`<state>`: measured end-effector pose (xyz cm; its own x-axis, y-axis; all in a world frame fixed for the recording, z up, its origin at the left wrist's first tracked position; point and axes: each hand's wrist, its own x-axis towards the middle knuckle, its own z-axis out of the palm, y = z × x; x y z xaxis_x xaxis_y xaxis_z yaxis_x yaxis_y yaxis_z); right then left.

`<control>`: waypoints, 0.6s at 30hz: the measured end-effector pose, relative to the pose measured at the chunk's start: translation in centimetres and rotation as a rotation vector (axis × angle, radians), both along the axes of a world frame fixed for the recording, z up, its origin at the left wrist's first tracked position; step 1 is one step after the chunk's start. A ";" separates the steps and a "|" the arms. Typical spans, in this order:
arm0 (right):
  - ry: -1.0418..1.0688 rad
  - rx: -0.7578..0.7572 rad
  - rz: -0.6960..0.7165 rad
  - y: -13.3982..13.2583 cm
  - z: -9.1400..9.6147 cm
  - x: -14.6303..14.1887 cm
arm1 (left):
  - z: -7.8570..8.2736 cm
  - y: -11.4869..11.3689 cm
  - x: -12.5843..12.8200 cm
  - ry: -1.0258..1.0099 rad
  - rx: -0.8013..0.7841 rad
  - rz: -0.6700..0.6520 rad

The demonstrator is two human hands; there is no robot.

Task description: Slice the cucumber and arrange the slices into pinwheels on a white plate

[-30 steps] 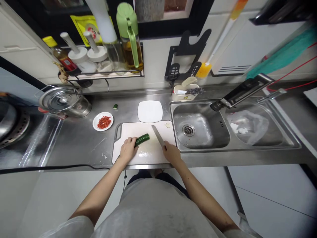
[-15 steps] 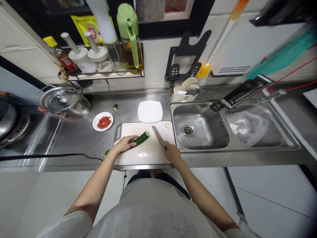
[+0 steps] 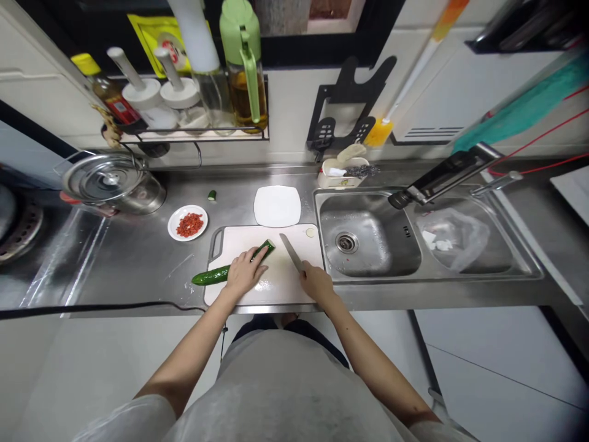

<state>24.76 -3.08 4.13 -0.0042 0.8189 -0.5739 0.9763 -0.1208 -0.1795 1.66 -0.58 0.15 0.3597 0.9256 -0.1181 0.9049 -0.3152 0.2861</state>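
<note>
My left hand (image 3: 245,271) grasps long shiny green cucumber (image 3: 211,276), ends out both sides of it, partly on white rectangular cutting board (image 3: 243,235) below. My right hand (image 3: 317,283) clenches slim grey metal knife (image 3: 291,252), blade ahead.

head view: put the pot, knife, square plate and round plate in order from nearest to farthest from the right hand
1. Knife: held in the right hand
2. Square plate: just behind the board
3. Round plate: farther left, red pieces on it
4. Pot: farthest, at the left
</note>
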 end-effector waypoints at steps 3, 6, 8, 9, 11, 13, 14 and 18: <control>-0.010 -0.002 0.016 0.1 0.2 -0.1 | 0.1 0.6 0.3 0.023 -0.023 -0.008; -0.022 0.010 0.022 0.2 0.3 -0.2 | 0.3 0.6 0.2 0.007 -0.074 -0.101; -0.040 0.012 0.034 0.3 0.4 -0.3 | 0.3 0.2 0.4 0.008 -0.090 -0.126; -0.050 0.008 0.042 0.3 0.5 -0.3 | 0.2 0.0 0.6 0.011 -0.092 -0.124; -0.065 0.004 0.061 0.2 0.7 -0.3 | 0.1 -0.5 0.9 0.016 -0.089 -0.110; -0.071 0.015 0.081 0.0 1.1 -0.4 | -0.1 -0.7 1.0 0.016 -0.091 -0.108; -0.071 0.026 0.091 -0.1 1.3 -0.4 | -0.1 -0.6 1.1 0.015 -0.093 -0.110; -0.074 0.079 0.148 -0.5 2.4 -0.3 | -0.2 -0.2 0.8 0.014 -0.098 -0.130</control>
